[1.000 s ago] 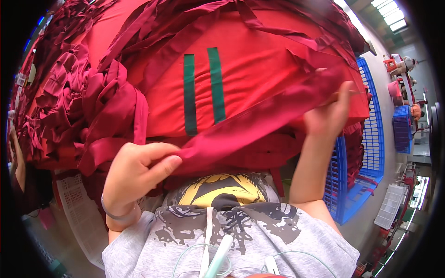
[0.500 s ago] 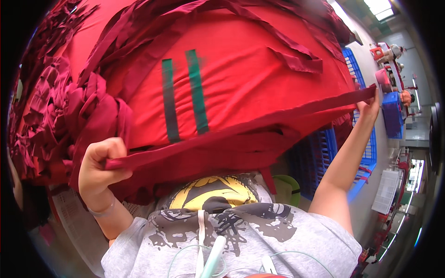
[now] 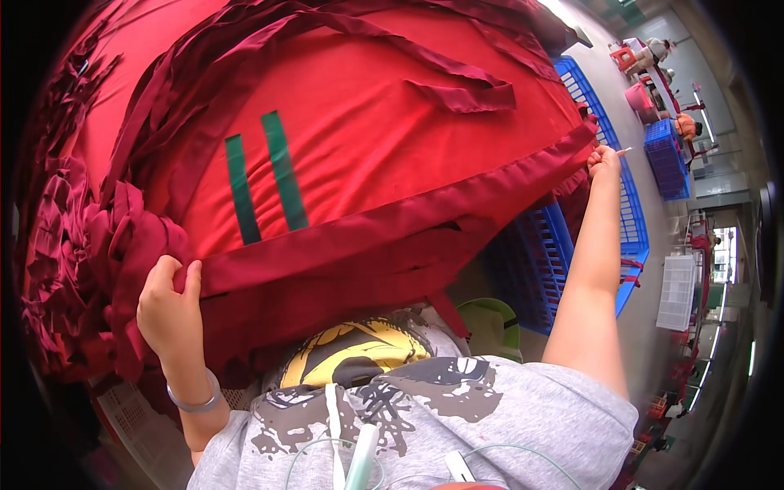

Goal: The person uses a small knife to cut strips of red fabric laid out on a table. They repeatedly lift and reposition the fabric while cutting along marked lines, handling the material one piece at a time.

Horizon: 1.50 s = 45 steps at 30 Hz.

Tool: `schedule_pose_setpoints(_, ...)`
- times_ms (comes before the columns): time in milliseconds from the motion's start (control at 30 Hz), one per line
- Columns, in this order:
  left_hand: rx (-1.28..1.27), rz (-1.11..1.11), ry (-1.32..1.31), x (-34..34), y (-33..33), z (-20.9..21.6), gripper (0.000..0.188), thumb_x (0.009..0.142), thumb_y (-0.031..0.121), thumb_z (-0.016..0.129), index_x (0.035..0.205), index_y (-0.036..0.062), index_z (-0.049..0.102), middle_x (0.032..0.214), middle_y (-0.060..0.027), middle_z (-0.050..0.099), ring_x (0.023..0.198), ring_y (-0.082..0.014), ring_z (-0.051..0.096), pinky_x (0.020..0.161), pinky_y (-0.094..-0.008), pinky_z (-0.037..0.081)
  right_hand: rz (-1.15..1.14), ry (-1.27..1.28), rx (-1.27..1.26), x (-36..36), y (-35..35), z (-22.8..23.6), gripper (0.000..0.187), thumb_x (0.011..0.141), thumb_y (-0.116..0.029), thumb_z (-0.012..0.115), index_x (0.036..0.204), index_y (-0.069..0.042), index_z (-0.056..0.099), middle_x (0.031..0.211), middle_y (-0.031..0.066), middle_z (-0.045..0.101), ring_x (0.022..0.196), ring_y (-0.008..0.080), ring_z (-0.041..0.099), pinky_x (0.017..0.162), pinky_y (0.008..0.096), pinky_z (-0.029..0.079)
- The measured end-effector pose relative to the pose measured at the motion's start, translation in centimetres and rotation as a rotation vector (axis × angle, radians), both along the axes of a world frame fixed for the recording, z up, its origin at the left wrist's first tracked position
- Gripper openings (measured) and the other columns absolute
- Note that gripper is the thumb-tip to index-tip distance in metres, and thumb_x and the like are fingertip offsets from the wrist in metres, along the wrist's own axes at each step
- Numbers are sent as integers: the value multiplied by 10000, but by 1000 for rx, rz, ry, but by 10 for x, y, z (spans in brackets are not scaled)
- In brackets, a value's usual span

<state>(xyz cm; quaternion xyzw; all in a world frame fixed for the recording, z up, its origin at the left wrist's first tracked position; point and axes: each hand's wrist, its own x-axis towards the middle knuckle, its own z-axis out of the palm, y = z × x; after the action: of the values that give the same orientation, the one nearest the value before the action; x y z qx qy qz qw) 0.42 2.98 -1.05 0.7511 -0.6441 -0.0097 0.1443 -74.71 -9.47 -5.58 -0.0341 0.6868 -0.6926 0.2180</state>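
A long dark red fabric strip stretches across the near side of a large bright red cloth-covered mound. At its left end my left hand is closed, with cloth between thumb and forefinger. My right hand, arm outstretched, is closed at the strip's far right end. A small pale pointed thing sticks out from its fingers, too small to name. Two dark green strips lie side by side on the red cloth. Beside my left hand is a crumpled heap of dark red strips.
More dark red strips loop over the mound's far side. Blue plastic crates stand at the right, near a green-rimmed object. Farther right are another blue crate, a white crate and people.
My left hand has gone from a fist to a thumb-and-finger hold. The strip now shows a broader face and lies closer over the cloth. The whole view has shifted, with the mound further left.
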Motion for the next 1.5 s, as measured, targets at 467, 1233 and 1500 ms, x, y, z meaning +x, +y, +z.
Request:
schedule_pose_setpoints(467,-67,-541,56,-56,32,-14,420,827,164,707,1225,45,642,1331,-129,575,1250,-327,509,1026,-427,396,406,1184,981,100,11,9,379,861,-189,468,1158,-87,680,1115,239,662,1081,402,622,936,475,482)
schedule_pose_setpoints(1233,-236,-731,33,-81,32,-82,386,791,132,677,1171,71,654,1194,-77,596,994,-267,584,863,-394,493,245,1332,706,99,8,5,383,942,-315,498,1012,10,686,956,234,687,933,424,646,828,483,487)
schedule_pose_setpoints(1500,-5,-544,319,-52,46,-82,357,799,225,745,1119,84,675,832,-99,634,716,-267,601,666,-344,496,339,1391,826,57,17,-35,446,955,-331,470,1076,56,654,1085,272,652,1007,441,623,887,488,484)
